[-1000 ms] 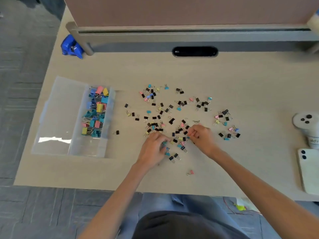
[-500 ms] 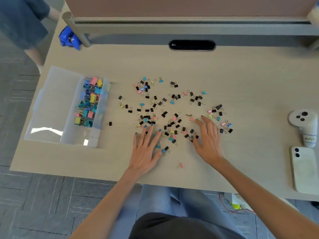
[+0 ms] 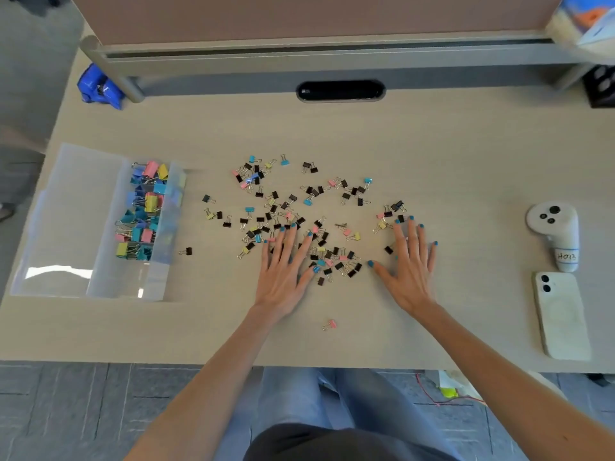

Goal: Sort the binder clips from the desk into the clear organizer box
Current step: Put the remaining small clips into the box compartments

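Observation:
Several small binder clips (image 3: 293, 207), black, pink, blue and yellow, lie scattered over the middle of the desk (image 3: 432, 154). The clear organizer box (image 3: 100, 277) sits at the left with its lid folded out; its far compartment holds several larger coloured clips (image 3: 143, 211). My left hand (image 3: 283, 271) lies flat with spread fingers on the near edge of the pile. My right hand (image 3: 407, 264) lies flat too, fingers spread, beside the right-hand cluster of clips. Neither hand holds anything. One pink clip (image 3: 329, 325) lies alone nearer the desk's front edge.
A white controller (image 3: 554, 232) and a white phone (image 3: 560, 314) lie at the right. A blue object (image 3: 100, 88) sits at the back left by the shelf post. A black cable slot (image 3: 341, 90) is at the back centre.
Both hands went from pinching at clips in the pile to lying flat with straight fingers. The right hand has since slid further right, away from the left.

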The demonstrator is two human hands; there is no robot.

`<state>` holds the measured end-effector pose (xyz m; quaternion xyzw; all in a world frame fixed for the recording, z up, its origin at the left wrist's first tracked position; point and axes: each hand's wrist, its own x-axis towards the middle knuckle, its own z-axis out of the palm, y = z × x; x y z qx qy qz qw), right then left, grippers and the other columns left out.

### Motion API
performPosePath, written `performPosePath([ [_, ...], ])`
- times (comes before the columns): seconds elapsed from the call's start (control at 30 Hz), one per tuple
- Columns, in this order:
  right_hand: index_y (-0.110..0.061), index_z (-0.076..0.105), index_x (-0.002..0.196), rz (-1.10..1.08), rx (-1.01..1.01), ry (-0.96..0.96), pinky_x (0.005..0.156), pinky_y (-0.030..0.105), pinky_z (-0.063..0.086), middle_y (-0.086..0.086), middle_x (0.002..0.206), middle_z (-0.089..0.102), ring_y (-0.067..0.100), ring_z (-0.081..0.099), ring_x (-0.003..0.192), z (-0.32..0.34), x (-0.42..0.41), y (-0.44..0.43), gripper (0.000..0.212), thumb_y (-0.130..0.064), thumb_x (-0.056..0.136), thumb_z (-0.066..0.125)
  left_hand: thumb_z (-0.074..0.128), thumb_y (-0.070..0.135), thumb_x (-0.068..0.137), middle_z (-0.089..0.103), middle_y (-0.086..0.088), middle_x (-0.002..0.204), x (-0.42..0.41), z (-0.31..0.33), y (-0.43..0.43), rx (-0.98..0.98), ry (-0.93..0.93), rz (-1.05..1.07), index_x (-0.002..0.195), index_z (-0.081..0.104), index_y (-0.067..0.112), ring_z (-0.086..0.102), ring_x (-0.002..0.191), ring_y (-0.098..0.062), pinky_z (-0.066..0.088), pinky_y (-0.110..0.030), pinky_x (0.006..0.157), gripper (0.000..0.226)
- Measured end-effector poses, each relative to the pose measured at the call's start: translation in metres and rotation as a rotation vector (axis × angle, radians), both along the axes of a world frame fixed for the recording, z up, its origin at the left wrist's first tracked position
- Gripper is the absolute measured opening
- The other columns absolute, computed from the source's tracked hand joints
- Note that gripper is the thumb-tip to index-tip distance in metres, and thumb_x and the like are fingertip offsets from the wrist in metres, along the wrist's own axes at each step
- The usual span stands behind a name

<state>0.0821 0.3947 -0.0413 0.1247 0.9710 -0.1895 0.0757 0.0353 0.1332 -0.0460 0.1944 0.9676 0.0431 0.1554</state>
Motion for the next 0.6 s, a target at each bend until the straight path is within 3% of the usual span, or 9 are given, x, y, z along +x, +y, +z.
performPosePath([
  [0.3,-0.025,-0.003,0.153,0.017,-0.016,-0.024,0.118,0.050,-0.007,0.002,0.161,-0.006,0.020,-0.013,0.147,-0.009,-0.004,0.011,0.096,-0.077,0.080,0.031,0.018,0.052,0.100,-0.016,0.004,0.161,0.007,0.006,-0.003,0.090,-0.014,-0.032,0.152,-0.004,0.035,-0.015,0.147,-0.019,0.002,-0.050,0.119,0.059],
  [0.43,-0.016,0.002,0.153,0.154,0.018,-0.031,0.120,0.046,-0.001,0.006,0.161,-0.006,0.021,-0.013,0.147,-0.014,-0.015,-0.006,0.097,-0.076,0.083,0.030,0.012,0.058,0.098,-0.016,0.006,0.160,0.009,0.012,-0.008,0.128,-0.046,-0.048,0.153,-0.002,0.034,-0.017,0.147,-0.017,-0.004,-0.045,0.119,0.061],
  [0.6,-0.015,0.003,0.153,0.255,0.031,0.004,0.121,0.044,-0.001,0.003,0.161,-0.005,0.020,-0.011,0.148,-0.010,-0.025,-0.029,0.086,-0.070,0.090,0.021,0.026,0.057,0.098,-0.012,0.004,0.161,0.012,0.015,-0.009,0.126,-0.053,-0.120,0.153,0.000,0.033,-0.014,0.148,-0.018,-0.001,-0.046,0.119,0.066],
])
